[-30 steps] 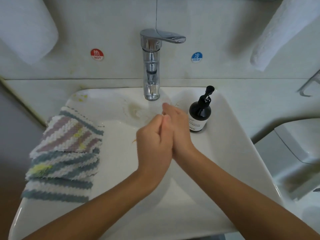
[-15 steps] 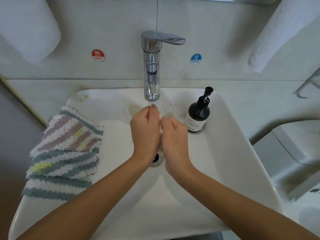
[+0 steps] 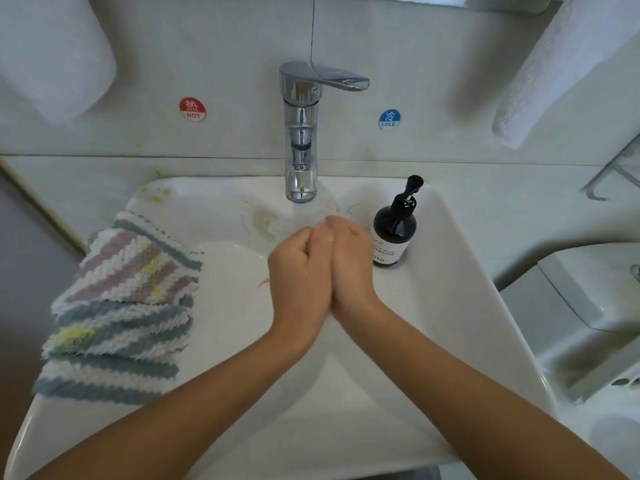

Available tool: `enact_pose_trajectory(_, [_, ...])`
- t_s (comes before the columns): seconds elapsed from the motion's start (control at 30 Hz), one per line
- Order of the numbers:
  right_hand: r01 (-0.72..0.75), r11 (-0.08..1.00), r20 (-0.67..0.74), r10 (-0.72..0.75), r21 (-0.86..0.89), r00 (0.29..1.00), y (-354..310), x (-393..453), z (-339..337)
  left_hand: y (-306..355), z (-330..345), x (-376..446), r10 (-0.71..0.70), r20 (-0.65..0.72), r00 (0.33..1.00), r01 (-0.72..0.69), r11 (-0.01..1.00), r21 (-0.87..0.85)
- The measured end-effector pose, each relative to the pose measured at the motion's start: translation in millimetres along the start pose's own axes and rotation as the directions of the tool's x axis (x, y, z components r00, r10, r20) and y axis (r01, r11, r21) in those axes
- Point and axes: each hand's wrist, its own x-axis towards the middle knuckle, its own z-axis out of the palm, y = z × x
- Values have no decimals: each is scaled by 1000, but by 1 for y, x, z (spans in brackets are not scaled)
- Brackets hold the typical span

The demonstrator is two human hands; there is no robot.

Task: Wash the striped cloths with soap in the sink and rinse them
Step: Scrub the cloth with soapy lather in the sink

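Several striped cloths (image 3: 121, 306) lie stacked on the left rim of the white sink (image 3: 450, 306). The top one is pink and white with yellow stains; those below are blue and white. My left hand (image 3: 299, 282) and my right hand (image 3: 351, 268) are pressed palm to palm over the basin, below the chrome tap (image 3: 301, 133). Neither hand holds anything, and both are apart from the cloths. A black soap pump bottle (image 3: 396, 230) stands on the rim just right of my right hand.
Red HOT (image 3: 192, 109) and blue COLD (image 3: 389, 119) stickers are on the wall on either side of the tap. White towels hang at the upper left (image 3: 52, 53) and upper right (image 3: 554, 71). A white fixture (image 3: 588, 306) sits to the right of the sink.
Half a second ago my hands were lower over the drain with fingertips touching. They have moved up toward the tap and closed palm to palm again, as they were a second ago.
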Motion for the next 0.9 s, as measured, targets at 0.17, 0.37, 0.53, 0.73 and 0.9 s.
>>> enact_pose_trajectory(0.17, [66, 994, 16, -65, -83, 998, 5, -18, -9, 5, 0, 5, 6, 31, 1000, -6, 1000, -5])
enact_pose_trajectory(0.37, [73, 988, 13, -72, -134, 997, 2, -4, -3, 0, -4, 1, 18, 41, 999, -18, 1000, 0])
enact_pose_trajectory(0.53, [68, 997, -3, -68, -37, 998, 0, -11, -9, 8, 1, 2, 24, 41, 999, -23, 999, -29])
enact_pose_trajectory(0.73, [16, 999, 59, -13, -41, 998, -7, -5, -4, 4, 1, 3, 18, -21, 1000, -18, 1000, -19])
enact_pose_trajectory(0.9, [81, 992, 31, -78, -100, 996, -6, -11, -9, 11, 2, 1, 30, -2, 1000, -30, 999, -17])
